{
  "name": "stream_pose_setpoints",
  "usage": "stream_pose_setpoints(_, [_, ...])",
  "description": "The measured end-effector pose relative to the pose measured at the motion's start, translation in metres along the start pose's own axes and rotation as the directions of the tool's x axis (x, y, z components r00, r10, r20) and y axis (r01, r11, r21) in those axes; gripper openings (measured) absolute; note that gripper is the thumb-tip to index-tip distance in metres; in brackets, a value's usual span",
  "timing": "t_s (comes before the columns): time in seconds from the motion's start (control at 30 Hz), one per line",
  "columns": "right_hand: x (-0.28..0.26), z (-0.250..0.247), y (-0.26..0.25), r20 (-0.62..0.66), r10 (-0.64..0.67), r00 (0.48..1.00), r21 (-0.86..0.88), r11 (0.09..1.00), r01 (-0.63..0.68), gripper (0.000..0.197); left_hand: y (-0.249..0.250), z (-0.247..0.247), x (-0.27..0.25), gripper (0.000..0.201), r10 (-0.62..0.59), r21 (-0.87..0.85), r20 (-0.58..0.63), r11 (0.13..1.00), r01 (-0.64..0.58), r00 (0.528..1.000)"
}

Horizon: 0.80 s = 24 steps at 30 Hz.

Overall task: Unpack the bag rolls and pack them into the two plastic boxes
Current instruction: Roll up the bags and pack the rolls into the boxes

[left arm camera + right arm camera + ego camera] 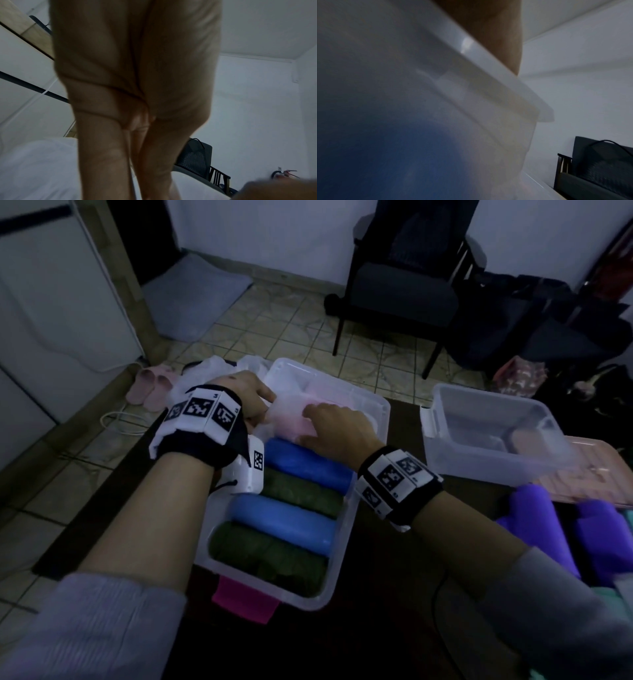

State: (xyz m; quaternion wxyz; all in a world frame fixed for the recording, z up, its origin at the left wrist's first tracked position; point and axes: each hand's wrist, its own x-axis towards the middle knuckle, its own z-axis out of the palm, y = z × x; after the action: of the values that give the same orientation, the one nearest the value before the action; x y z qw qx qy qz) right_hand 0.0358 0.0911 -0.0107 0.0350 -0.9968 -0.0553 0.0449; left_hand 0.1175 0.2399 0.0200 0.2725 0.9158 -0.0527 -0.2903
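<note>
**Both hands on a pink roll at the far end of the near box**

The pink roll point(294, 419), pale and still in a thin clear wrapper, lies at the far end of the near box point(346, 529), just beyond a blue roll point(308, 463). Behind that blue roll, toward the person, come a green roll point(301, 491), a light blue roll point(284, 523) and a second green roll point(270, 556), packed side by side and touching across the box.

The right hand point(337, 428) lies on top of the pink roll, fingers spread and only gently bent, pressing down without curling round it. The left hand point(246, 398) meets the roll's left end at the box wall; its fingers point(265, 395) bend onto the wrapper, but the wrist band hides most of them, so whether they pinch it or just rest there I cannot tell. In the left wrist view the left fingers point(106, 155) run long and nearly straight, down onto something white and blurred.

The right wrist view is almost filled by the box's clear wall point(471, 94), with blue showing through it; only a strip of skin shows at the top, and no fingers.

The second box point(489, 433) stands well apart to the right on the dark table point(394, 594), holding what looks like one pale roll, hard to make out. It rests on a pink lid point(589, 474). Purple rolls point(541, 518) lie near it, cut off by the right edge. A magenta tab point(245, 597) sticks out from under the near box. White plastic point(212, 368) is bunched beyond the left hand.
</note>
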Motion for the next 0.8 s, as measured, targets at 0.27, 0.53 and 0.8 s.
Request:
stream_pose_setpoints(0.27, [-0.003, 0.012, 0.005, -0.018, -0.007, 1.000, 0.130, 0.992, 0.009, 0.043, 0.002, 0.001, -0.001, 0.053, -0.001, 0.075, -0.043, 0.997, 0.005, 0.999])
stream_pose_setpoints(0.53, [-0.052, 0.007, 0.018, -0.311, 0.092, 0.946, 0.380, 0.924, 0.035, 0.036, 0.016, 0.012, -0.017, 0.058, 0.019, 0.442, -0.059, 0.897, 0.010, 0.998])
stream_pose_setpoints(0.8, [-0.183, 0.007, 0.105, -0.390, 0.553, 0.736, 0.380, 0.825, -0.418, 0.035, 0.112, 0.059, -0.084, 0.062, 0.318, 0.458, -0.066, 0.852, -0.255, 0.946])
